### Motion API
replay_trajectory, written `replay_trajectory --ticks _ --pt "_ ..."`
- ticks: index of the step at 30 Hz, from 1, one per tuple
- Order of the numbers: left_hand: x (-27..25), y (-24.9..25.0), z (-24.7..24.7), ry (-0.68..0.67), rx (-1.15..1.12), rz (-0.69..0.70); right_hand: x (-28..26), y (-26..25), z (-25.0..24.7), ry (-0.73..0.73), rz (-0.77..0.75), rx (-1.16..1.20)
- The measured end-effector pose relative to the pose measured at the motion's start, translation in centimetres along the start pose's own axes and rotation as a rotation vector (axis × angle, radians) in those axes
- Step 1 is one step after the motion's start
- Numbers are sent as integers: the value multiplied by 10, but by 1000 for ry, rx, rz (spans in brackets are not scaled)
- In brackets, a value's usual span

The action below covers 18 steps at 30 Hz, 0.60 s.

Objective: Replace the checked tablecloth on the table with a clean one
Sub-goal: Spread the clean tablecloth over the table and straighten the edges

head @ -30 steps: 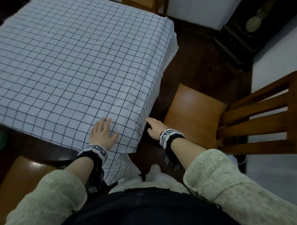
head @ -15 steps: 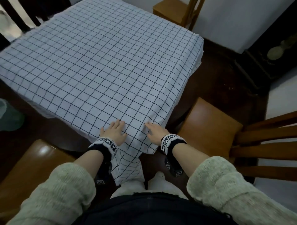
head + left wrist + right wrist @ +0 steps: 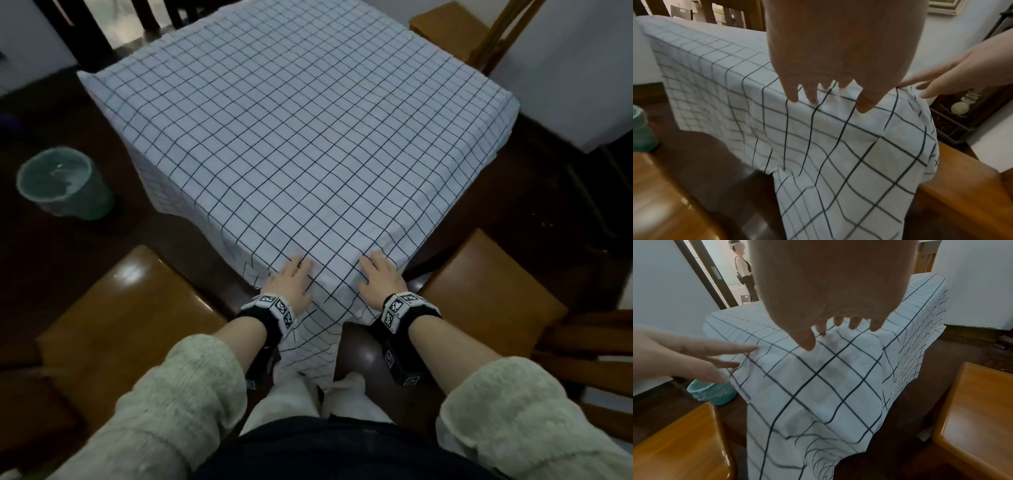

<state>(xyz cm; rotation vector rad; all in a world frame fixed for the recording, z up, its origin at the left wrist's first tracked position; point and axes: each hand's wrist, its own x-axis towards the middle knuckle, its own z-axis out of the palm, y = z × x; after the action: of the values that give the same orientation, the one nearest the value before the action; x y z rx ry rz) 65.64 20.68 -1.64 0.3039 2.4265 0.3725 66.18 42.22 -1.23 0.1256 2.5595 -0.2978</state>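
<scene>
Right now both hands lie flat, fingers spread, on the cloth (image 3: 301, 144) at the table's near corner: left hand (image 3: 289, 286) on one side of the point, right hand (image 3: 380, 284) on the other, equally near; cloth stretches away diagonally.

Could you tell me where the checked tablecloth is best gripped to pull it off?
Probably the loose corner flap of the checked tablecloth hanging off the near table corner, below the left hand and right hand. Approach from the near side; it drapes free, unlike the flat top.
</scene>
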Motion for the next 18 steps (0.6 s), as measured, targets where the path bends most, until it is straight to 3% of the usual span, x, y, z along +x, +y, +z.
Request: replay_trajectory --ticks 5,9,15,18 --pt "-25 -14 28 -183 -133 -47 -26 -16 22 -60 -124 -23" --pt "-48 -23 48 -251 -222 -100 -38 -20 29 -57 -207 -68" --pt "-99 -20 78 -194 -289 -272 -75 -20 37 -197 -348 -33" --pt "-122 -8 93 -120 -275 -316 -99 -14 54 -162 -378 81"
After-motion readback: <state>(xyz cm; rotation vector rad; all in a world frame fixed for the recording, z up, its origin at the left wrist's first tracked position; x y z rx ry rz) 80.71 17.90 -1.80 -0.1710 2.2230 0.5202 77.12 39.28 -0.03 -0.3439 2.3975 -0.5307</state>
